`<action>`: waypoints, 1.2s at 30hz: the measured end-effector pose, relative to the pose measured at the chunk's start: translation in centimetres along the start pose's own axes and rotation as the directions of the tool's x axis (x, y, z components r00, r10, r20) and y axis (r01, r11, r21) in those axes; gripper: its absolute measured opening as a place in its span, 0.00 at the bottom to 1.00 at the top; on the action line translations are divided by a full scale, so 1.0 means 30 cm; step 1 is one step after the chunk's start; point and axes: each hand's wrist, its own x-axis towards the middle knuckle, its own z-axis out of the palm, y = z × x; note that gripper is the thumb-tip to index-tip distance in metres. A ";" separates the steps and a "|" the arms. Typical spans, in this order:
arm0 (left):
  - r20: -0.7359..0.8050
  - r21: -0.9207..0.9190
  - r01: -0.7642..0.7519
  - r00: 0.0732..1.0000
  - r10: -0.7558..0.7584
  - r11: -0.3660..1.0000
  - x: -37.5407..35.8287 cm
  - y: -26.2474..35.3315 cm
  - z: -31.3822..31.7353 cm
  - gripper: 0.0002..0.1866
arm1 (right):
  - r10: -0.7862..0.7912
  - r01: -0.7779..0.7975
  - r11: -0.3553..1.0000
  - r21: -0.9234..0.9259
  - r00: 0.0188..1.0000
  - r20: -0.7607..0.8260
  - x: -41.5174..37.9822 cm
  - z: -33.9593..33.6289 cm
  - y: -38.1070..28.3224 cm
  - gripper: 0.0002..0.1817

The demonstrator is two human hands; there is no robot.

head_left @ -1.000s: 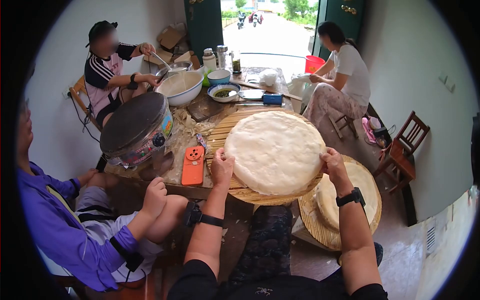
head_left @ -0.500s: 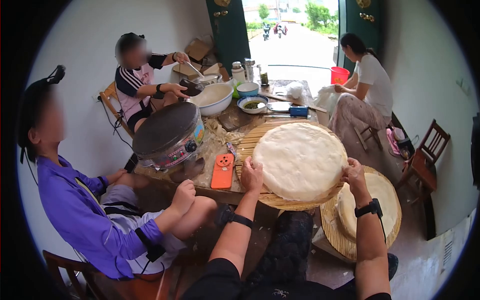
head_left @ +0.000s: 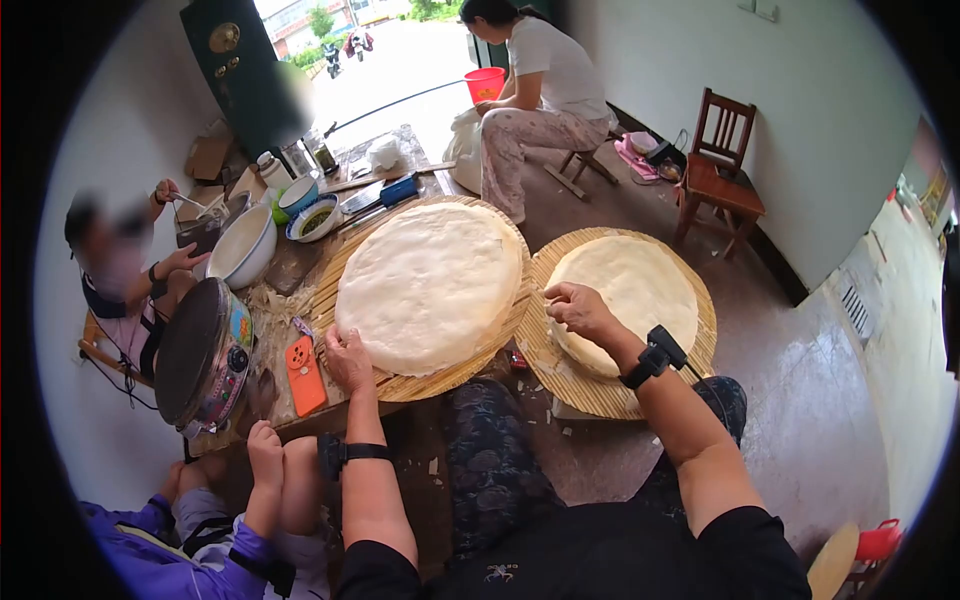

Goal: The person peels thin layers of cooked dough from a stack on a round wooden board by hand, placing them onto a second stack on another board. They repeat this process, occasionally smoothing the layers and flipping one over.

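A large pale stack of flat dough rounds lies on a round slatted mat at the table's front edge. Against its lower left rim rests my left hand, open, fingertips touching the edge. Lower and to the right, a second pale stack sits on another slatted mat. My right hand is over the left part of that second stack, its thumb and fingers pinched together. Whatever is between those fingertips, if anything, is too small to make out.
At left are a round griddle, an orange phone, a white basin and a bowl. A blue-handled tool lies behind the mat. One person sits front left, another behind the griddle, a third near the door. A chair stands right.
The view has swung to the right. My right hand has left the first stack's right edge and moved over the second stack. My left hand remains at the first stack's rim.
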 end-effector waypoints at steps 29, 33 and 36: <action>0.457 0.141 -0.770 0.608 0.649 0.622 -0.396 0.343 0.064 0.36 | -0.027 0.024 0.997 -0.070 0.998 -0.049 -0.286 -0.179 0.245 0.18; 0.501 0.203 -0.769 0.614 0.610 0.607 -0.419 0.340 0.107 0.37 | -0.026 0.022 0.998 -0.059 0.998 -0.060 -0.307 -0.197 0.243 0.18; 0.509 0.205 -0.770 0.611 0.606 0.604 -0.413 0.329 0.111 0.36 | -0.031 0.024 0.995 -0.101 0.997 -0.072 -0.314 -0.206 0.245 0.18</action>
